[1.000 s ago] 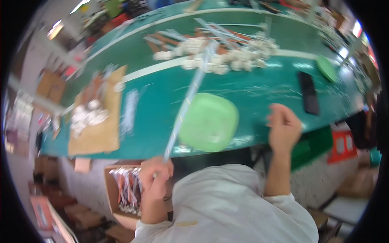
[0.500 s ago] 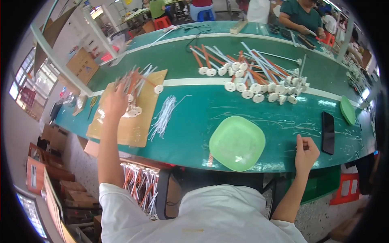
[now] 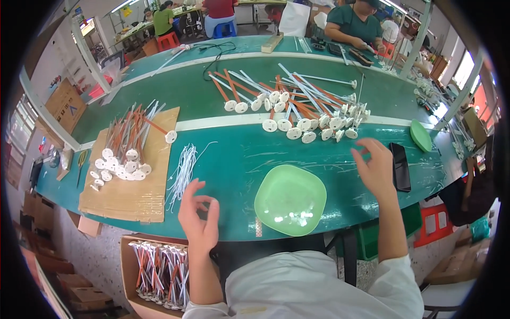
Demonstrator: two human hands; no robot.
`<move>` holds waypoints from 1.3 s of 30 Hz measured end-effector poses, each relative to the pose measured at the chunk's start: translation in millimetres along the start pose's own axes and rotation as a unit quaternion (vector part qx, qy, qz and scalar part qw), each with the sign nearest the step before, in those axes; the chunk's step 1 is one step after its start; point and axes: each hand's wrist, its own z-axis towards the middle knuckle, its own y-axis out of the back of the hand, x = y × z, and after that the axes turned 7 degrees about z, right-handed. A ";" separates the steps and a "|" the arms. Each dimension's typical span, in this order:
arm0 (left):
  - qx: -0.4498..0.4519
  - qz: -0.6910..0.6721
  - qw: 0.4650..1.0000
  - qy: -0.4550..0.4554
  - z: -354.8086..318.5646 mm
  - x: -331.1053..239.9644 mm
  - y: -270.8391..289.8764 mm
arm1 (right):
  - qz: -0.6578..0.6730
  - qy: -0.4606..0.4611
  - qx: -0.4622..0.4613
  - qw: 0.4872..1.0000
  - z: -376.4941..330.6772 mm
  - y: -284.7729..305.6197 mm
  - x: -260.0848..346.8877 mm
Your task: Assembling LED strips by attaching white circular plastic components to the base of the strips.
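My left hand [image 3: 198, 217] hovers over the near edge of the green table, its fingers curled loosely apart with nothing between them. Just beyond it lies a bundle of thin white ties [image 3: 184, 173]. Over the right part of the table my right hand [image 3: 376, 166] is also open and empty, thumb and fingers bent. It is left of a black phone [image 3: 401, 167] and nearer to me than a pile of white round discs with orange and white strips [image 3: 303, 124]. More disc-and-strip pieces [image 3: 127, 159] lie on a cardboard sheet [image 3: 127, 202] at the left.
Between my hands sits a light green square plate [image 3: 290, 199]; a second green plate [image 3: 420, 136] is at the right. Scissors [image 3: 82, 166] lie far left. Below the table's edge stands a carton [image 3: 127, 276] full of bundled strip pieces. A co-worker [image 3: 356, 26] sits across the table.
My left hand has come back from the pieces on the cardboard toward me, empty. My right hand has moved forward and its fingers have opened. The view has shifted to the right.
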 end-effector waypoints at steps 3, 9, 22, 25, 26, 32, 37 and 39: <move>0.014 0.043 0.997 -0.056 1.7 10.5 7.2 | 0.029 0.091 0.088 0.992 55.1 -29.8 23.1; 0.032 0.063 0.993 -0.096 7.3 2.0 9.5 | 0.052 0.300 0.169 0.937 152.4 -183.4 39.2; 0.010 0.059 0.993 -0.099 -3.2 -2.5 10.3 | -0.178 0.296 0.231 0.910 156.9 -208.7 88.3; 0.027 0.058 0.994 -0.091 -2.9 1.1 11.7 | -0.022 0.283 0.214 0.935 127.8 -154.5 82.1; 0.016 0.031 0.996 -0.077 -5.0 2.3 11.5 | 0.041 0.305 0.186 0.933 114.0 -133.9 83.0; 0.127 -0.340 0.930 0.063 -39.1 -40.1 -11.1 | 0.281 0.255 0.161 0.911 -1.4 -34.3 103.0; 0.273 -0.445 0.848 0.091 -55.8 -62.3 -38.3 | 0.264 0.305 0.138 0.904 -57.3 -23.3 95.4; 0.319 -0.402 0.851 0.112 -60.0 -66.0 -37.9 | 0.266 0.287 0.120 0.913 -70.0 -20.0 96.5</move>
